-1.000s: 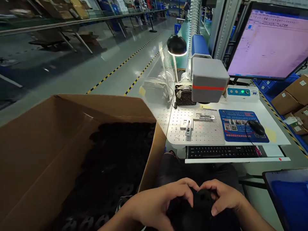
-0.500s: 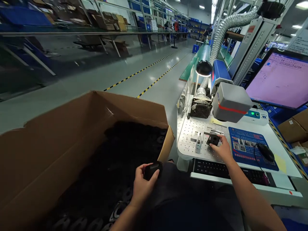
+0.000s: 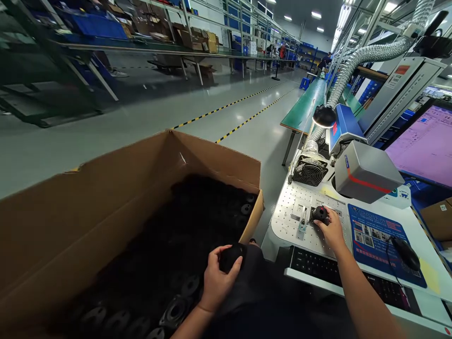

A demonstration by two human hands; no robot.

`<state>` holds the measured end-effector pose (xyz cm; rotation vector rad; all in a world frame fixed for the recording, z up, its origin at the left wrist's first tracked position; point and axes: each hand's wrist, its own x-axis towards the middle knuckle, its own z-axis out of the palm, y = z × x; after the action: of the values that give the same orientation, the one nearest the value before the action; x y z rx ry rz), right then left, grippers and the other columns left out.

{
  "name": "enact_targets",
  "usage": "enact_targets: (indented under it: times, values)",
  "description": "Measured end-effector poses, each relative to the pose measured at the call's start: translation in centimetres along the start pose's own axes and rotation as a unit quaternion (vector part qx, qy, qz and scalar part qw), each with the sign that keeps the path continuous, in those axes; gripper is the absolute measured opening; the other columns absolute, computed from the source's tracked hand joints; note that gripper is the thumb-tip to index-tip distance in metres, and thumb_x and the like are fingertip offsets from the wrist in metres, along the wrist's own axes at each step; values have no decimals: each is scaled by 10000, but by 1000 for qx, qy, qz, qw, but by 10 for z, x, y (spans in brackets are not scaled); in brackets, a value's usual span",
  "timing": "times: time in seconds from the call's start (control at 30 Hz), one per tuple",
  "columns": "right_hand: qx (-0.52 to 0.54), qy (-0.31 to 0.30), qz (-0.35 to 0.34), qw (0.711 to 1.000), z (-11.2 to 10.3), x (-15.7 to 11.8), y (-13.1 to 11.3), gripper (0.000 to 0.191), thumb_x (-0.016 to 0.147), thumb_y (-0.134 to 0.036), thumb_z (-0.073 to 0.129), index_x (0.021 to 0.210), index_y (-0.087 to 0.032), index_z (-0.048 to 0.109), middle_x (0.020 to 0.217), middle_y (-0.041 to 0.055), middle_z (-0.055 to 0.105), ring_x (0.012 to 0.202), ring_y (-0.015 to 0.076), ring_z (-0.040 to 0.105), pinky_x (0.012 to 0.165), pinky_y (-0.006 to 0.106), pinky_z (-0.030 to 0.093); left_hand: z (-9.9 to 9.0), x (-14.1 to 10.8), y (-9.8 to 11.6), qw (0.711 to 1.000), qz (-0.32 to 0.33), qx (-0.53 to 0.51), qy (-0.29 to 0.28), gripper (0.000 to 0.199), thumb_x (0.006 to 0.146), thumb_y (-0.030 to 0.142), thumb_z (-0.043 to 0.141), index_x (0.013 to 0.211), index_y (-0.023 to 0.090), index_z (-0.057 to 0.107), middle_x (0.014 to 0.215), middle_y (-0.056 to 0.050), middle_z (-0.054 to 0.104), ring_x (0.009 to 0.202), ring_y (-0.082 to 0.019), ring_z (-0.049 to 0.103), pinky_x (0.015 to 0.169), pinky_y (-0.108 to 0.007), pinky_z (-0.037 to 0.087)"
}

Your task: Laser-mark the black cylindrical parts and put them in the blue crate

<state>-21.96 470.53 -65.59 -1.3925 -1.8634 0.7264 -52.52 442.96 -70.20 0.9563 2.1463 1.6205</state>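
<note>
The right hand (image 3: 330, 228) pinches a black round part (image 3: 320, 213) beside a metal bracket (image 3: 302, 220) on the perforated plate (image 3: 285, 217); bare plate runs left to its rounded edge. The left hand (image 3: 219, 278) grips a second black part (image 3: 230, 258), partly hidden by fingers, near the cardboard box (image 3: 254, 219). Dark pieces (image 3: 176, 240) inside merge; the monitor (image 3: 427, 143) is cut off.

I see two black parts; the rounded black part (image 3: 230, 258) sits pinched in the left grip (image 3: 218, 278), raised just beside the near right edge of the cardboard box (image 3: 254, 220), finer detail lost in the dark; the black knob-like part (image 3: 319, 213), round face showing, small red spot near its top, is in the right grip (image 3: 334, 229) at the perforated surface (image 3: 287, 228), just right of a slotted bracket (image 3: 302, 220); I can't tell if they touch.
</note>
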Motion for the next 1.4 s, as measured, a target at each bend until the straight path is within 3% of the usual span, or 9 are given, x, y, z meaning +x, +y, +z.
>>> enact_targets:
  times: [0.13,0.23,0.33,0.47,0.9,1.07,1.23,1.4]
  values:
    - [-1,11,-2,1000,1,-1,-3,628,742,-416,732,1328,-232,598,1397,107,553,1308,328,516,1098,493,447,0,0,-3,1000,-14,-7,-13,504,782,510,734,1151,233,531,1145,-90,642,1067,-310,662,962,-496,551]
    - [11,20,23,999,1,-5,-7,721,724,-460,762,1375,-220,565,1443,124,516,1258,326,552,1053,470,484,0,1,-2,1000,-20,-3,-10,510,775,534,729,1134,229,535,1121,-92,646,1049,-316,666,943,-494,560]
    - [-8,66,59,996,4,-14,-9,823,702,-541,783,1413,-205,539,1442,141,525,1225,337,569,1040,467,481,0,1,2,1000,-23,-3,-4,504,775,549,723,1124,228,551,1101,-87,651,1019,-312,676,926,-491,570]
    - [-46,121,85,988,13,-24,-9,742,700,-574,767,1311,-177,628,1297,151,640,1183,364,586,1032,489,453,1,2,1,1000,-20,-6,2,500,770,541,733,1126,230,569,1096,-76,654,1006,-304,681,918,-478,574]
    - [-85,145,99,981,27,-25,-6,631,714,-560,720,1217,-180,689,1179,166,724,1203,405,572,1084,613,317,2,2,1,1000,-3,15,4,522,753,562,734,1117,228,566,1084,-85,655,984,-313,681,900,-496,573]
    - [-78,127,96,984,20,-32,-13,720,736,-609,718,1288,-152,650,1261,205,680,1265,427,535,1084,621,335,2,2,1,1000,-16,-2,5,535,747,566,738,1118,225,558,1063,-87,678,953,-311,702,876,-485,594]
    - [-76,135,7,988,-8,-77,-18,703,867,-625,617,1402,-173,564,1356,190,629,1266,375,554,1085,556,396,2,2,-1,1000,-24,-13,10,544,735,580,741,1105,231,547,1067,-89,677,958,-315,697,898,-506,582]
    - [-110,130,-4,985,-37,-149,-5,504,949,-588,553,1268,-210,652,1245,142,703,1181,333,625,1025,505,476,4,2,1,999,-35,2,4,533,753,572,739,1120,243,537,1110,-91,655,1013,-321,667,940,-531,547]
